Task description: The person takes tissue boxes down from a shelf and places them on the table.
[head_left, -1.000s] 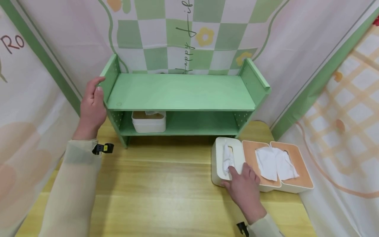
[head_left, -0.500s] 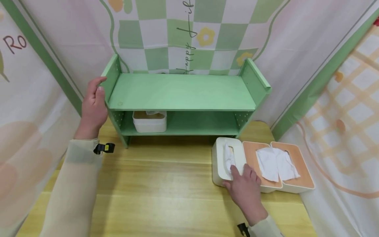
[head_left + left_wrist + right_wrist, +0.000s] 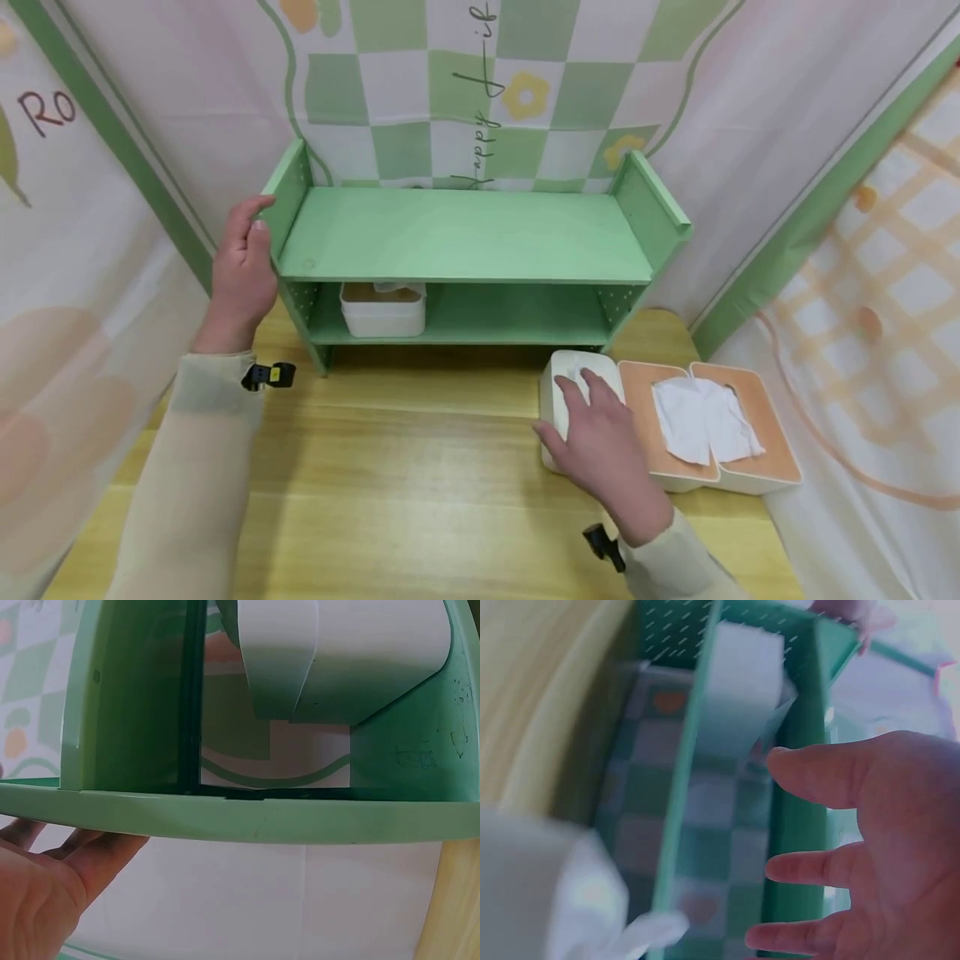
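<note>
A green two-tier shelf [image 3: 465, 237] stands on the wooden table. My left hand [image 3: 243, 279] holds its left side panel near the upper edge; in the left wrist view several fingers [image 3: 105, 859] press the panel's outer face. At the shelf's front right, my right hand [image 3: 600, 442] is over a white tissue box [image 3: 551, 408], fingers spread and partly hiding its lid. In the right wrist view nothing lies between those fingers [image 3: 810, 866], and a tissue [image 3: 656, 930] sticks out of the white box. Another white tissue box [image 3: 384, 321] sits on the lower tier, at left.
Two orange-topped tissue boxes [image 3: 637, 392] [image 3: 738, 408] stand side by side, right of the white one, with tissues draped over their lids. Patterned curtains [image 3: 862, 333] close in behind the table and on both sides. The wooden table [image 3: 405, 483] extends before the shelf.
My right hand has lifted from the front of the white box's tissue, moved up and slightly left, and spread its fingers. The left hand keeps its place on the shelf panel.
</note>
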Motion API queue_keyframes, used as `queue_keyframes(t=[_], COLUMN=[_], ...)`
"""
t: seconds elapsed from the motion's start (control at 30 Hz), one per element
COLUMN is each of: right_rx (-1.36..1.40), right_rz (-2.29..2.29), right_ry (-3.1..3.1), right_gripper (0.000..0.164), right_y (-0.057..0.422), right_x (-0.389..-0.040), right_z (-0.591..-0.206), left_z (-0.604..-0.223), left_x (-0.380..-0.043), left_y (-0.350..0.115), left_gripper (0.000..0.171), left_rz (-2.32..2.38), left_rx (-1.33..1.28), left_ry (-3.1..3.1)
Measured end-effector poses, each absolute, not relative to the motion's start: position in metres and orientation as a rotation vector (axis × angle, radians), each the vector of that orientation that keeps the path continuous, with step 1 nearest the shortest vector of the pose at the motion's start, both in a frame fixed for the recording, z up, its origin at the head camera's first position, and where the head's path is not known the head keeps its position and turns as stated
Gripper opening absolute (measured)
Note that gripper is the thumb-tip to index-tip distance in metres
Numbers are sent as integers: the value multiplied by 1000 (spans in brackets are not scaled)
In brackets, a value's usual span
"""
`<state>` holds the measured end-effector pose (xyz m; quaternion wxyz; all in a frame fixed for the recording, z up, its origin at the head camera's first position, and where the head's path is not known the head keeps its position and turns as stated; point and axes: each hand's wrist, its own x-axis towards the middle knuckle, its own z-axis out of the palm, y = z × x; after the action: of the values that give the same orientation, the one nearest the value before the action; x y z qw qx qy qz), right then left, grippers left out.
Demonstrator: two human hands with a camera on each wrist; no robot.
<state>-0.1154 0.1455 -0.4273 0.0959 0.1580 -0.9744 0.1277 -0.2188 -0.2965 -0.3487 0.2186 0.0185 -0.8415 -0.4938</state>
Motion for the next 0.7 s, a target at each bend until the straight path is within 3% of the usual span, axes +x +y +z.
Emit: queue_keyframes(t=[0.37,0.7], right_rx=[683,833], right_rz=[453,366], right_ry=[-2836,-2875], right_gripper=[64,62], right_y=[87,40], right_x=[-137,-168], right_z=[-398,-394], left_z=[-348,-349], left_x=[-220,-221], left_y=[-296,-300], left_gripper=[47,47], left_rz=[-1342,-1341], left_rx=[37,21], left_ry=[-2334,-2333])
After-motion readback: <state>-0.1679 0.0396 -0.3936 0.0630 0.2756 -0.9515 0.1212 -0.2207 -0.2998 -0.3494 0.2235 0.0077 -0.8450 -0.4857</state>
